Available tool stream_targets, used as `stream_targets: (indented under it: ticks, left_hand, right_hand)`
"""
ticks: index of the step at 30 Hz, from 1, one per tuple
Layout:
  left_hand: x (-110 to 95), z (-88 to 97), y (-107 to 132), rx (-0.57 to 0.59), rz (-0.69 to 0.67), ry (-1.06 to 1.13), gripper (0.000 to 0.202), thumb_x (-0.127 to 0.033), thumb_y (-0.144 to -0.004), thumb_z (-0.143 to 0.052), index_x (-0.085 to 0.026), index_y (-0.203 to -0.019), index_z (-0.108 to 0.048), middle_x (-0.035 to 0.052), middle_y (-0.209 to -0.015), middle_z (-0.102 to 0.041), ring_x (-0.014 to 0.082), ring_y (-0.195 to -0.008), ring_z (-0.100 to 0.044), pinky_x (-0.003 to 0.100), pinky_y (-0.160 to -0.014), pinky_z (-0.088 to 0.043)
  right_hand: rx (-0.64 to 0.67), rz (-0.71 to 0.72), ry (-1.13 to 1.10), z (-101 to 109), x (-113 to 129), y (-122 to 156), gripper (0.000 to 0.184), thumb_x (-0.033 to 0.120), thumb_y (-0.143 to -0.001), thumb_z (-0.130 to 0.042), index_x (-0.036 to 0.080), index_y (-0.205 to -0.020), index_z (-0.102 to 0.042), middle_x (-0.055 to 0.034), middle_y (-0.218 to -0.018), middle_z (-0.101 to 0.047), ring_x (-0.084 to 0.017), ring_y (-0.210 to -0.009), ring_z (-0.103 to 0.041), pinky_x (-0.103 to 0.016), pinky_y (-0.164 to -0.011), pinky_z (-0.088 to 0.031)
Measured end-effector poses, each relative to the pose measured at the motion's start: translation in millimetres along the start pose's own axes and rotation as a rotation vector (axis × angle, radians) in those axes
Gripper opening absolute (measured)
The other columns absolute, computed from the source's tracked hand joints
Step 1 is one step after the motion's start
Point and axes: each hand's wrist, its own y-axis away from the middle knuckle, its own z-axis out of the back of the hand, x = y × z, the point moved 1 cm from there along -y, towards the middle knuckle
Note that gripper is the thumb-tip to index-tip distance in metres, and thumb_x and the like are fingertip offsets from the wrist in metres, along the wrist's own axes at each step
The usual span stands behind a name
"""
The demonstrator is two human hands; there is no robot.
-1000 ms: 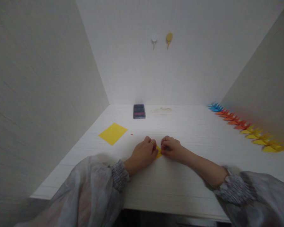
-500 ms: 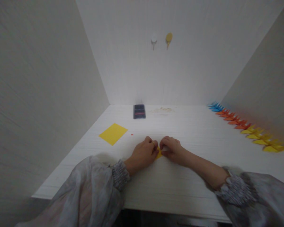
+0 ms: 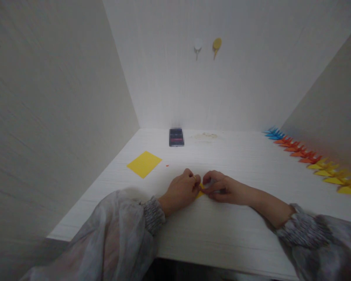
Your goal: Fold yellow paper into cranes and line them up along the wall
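Note:
Between my two hands, close to the front of the white table, is a small folded piece of yellow paper [image 3: 200, 192], mostly covered by fingers. My left hand [image 3: 183, 190], with a ring on one finger, is closed on its left side and presses it to the table. From the right, my right hand [image 3: 224, 188] has its fingertips pinched at the paper's edge, touching close beside the left fingers. A flat square of yellow paper [image 3: 144, 164] lies further left on the table, apart from both hands.
A row of folded paper figures, blue [image 3: 275, 134], orange [image 3: 298, 150] and yellow [image 3: 333, 173], runs along the right wall. A dark blurred box [image 3: 176, 137] stands at the back. A tiny red scrap [image 3: 167, 166] lies mid-table. Two hooks, white [image 3: 197, 45] and yellow [image 3: 217, 44], hang on the back wall.
My right hand's fingers have straightened and shifted in against the left fingertips at the folded paper. The whole view has slid slightly, so everything appears further right.

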Motion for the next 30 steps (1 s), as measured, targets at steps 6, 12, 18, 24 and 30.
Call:
stream_targets:
  ticks: [6,12,18,24,30]
  left_hand:
    - [0.6,-0.1,0.3,-0.016,-0.009,-0.016,0.018,-0.030,-0.082,-0.037,-0.021,-0.088,-0.052,0.0037,-0.092,-0.044,0.0138,-0.075,-0.051,0.027,-0.067,-0.042]
    - [1.4,-0.9,0.2,-0.021,-0.012,-0.012,0.020,-0.031,-0.083,-0.036,-0.021,-0.088,-0.052,0.0038,-0.092,-0.044,0.0134,-0.074,-0.051,0.027,-0.067,-0.042]
    - [-1.3,0.3,0.0,-0.011,0.013,-0.013,0.021,-0.030,-0.084,-0.035,-0.021,-0.090,-0.053,0.0042,-0.093,-0.044,0.0135,-0.074,-0.051,0.028,-0.068,-0.043]
    - [-1.8,0.4,0.8,-0.030,-0.009,-0.013,0.022,-0.031,-0.084,-0.033,-0.021,-0.090,-0.052,0.0043,-0.092,-0.045,0.0142,-0.076,-0.051,0.028,-0.069,-0.043]
    - [-3.0,1.1,1.2,-0.018,0.011,-0.008,0.019,-0.030,-0.083,-0.037,-0.020,-0.089,-0.052,0.0042,-0.092,-0.044,0.0141,-0.076,-0.051,0.028,-0.069,-0.043]
  right_hand:
    - [0.025,0.036,-0.044,1.2,-2.0,-0.9,0.022,0.029,-0.081,-0.051,0.023,-0.096,-0.066,-0.0079,-0.105,-0.048,-0.018,-0.099,-0.046,-0.034,-0.087,-0.038]
    - [0.064,-0.012,-0.114,5.9,2.0,0.0,0.025,0.031,-0.083,-0.046,0.019,-0.092,-0.067,-0.0081,-0.108,-0.047,-0.014,-0.091,-0.051,-0.028,-0.079,-0.043]
    - [0.016,-0.057,-0.158,6.1,-3.7,1.8,0.030,0.034,-0.082,-0.048,0.016,-0.069,-0.067,-0.0066,-0.106,-0.053,-0.015,-0.091,-0.053,-0.030,-0.083,-0.041]
    - [-0.044,0.016,-0.140,7.3,-5.1,2.6,0.025,0.029,-0.084,-0.045,0.021,-0.099,-0.063,-0.0061,-0.102,-0.058,-0.015,-0.094,-0.053,-0.034,-0.087,-0.039]
    - [0.003,0.061,-0.031,3.7,-1.0,2.2,0.028,0.028,-0.082,-0.049,0.024,-0.108,-0.060,-0.0083,-0.107,-0.050,-0.018,-0.100,-0.047,-0.036,-0.087,-0.038]
